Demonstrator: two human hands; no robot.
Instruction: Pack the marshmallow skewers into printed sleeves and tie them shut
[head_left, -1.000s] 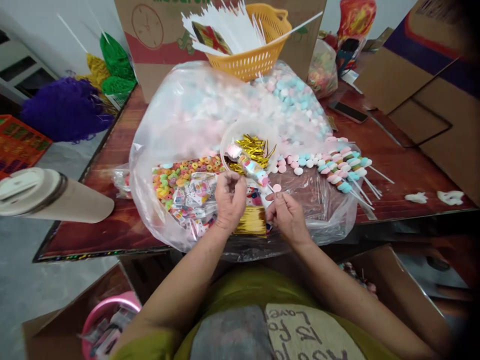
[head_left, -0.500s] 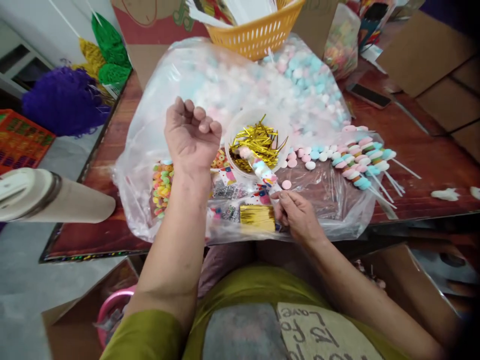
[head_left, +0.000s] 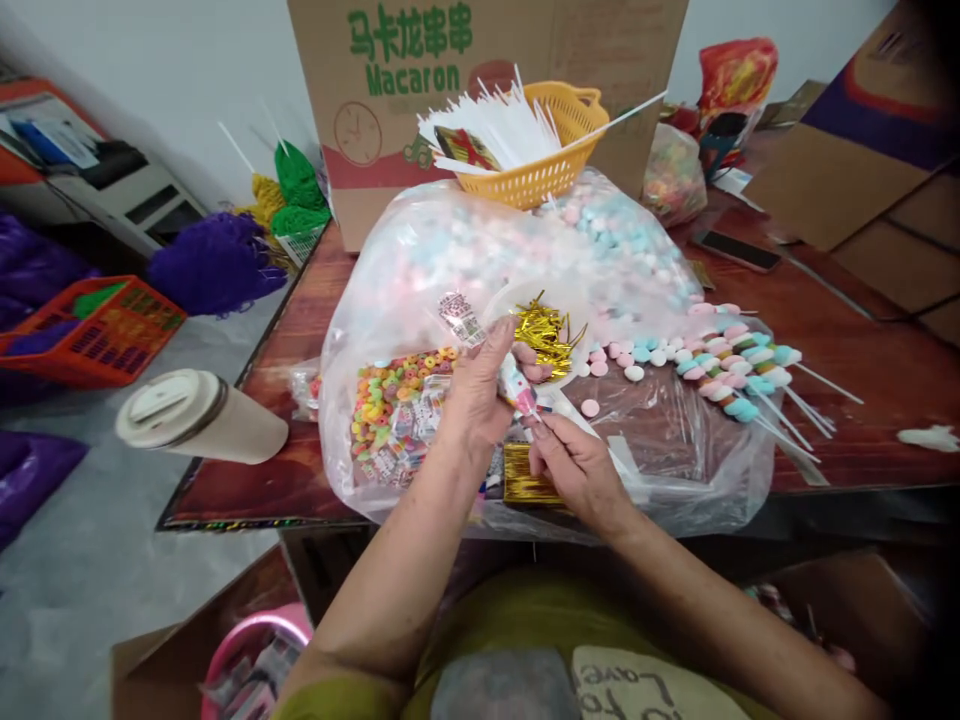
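A wrapped candy skewer (head_left: pixel 517 385) lies between my hands in front of the bowl. My left hand (head_left: pixel 484 385) is wrapped round its upper part, the palm turned up. With pinched fingers, my right hand (head_left: pixel 574 460) holds its lower end. Gold twist ties (head_left: pixel 544 335) fill a white bowl (head_left: pixel 499 300) just beyond my hands. A bundle of gold ties (head_left: pixel 525 475) lies beneath them. Finished-looking skewers of pink, white and blue candies (head_left: pixel 731 365) are stacked at the right, and loose ring candies (head_left: pixel 397 390) sit on the left of the plastic.
A yellow basket (head_left: pixel 525 185) of white sticks stands at the back before a cardboard box (head_left: pixel 495 40). A tumbler (head_left: pixel 210 415) is at the left table edge. A phone (head_left: pixel 739 250) lies at the right. Below is a pink bucket (head_left: pixel 255 625).
My left hand has come down from its raised place and closed round the skewer. The view has tilted up, showing more of the box and basket.
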